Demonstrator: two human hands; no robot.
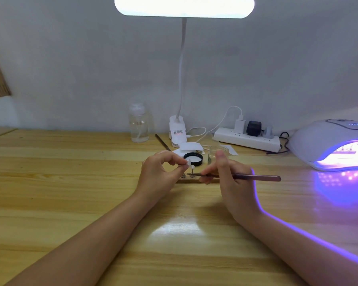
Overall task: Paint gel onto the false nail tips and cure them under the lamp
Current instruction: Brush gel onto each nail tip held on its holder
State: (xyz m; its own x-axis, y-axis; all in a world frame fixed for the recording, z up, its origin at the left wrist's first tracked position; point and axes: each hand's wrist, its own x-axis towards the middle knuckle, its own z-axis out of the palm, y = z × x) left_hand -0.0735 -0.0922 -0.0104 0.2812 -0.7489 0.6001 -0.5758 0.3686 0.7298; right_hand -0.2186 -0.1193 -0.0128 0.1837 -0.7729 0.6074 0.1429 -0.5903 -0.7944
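On the pale wooden table (70, 182), a small white false nail tip (188, 162) is pinched by the left hand (159, 174); a slim brown-handled gel brush (246, 176) is gripped by the right hand (232, 178), beside the glowing white curing lamp (318, 141).

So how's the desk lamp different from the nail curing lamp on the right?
The desk lamp gives white light; the curing lamp glows purple. The desk lamp's bar stands high on a thin bendy neck above a base by the wall, while the curing lamp is a low dome sitting on the wooden table. The desk lamp lights from above; the curing lamp's glow comes from its open front and spills across the table. Both have white casings and both are switched on.
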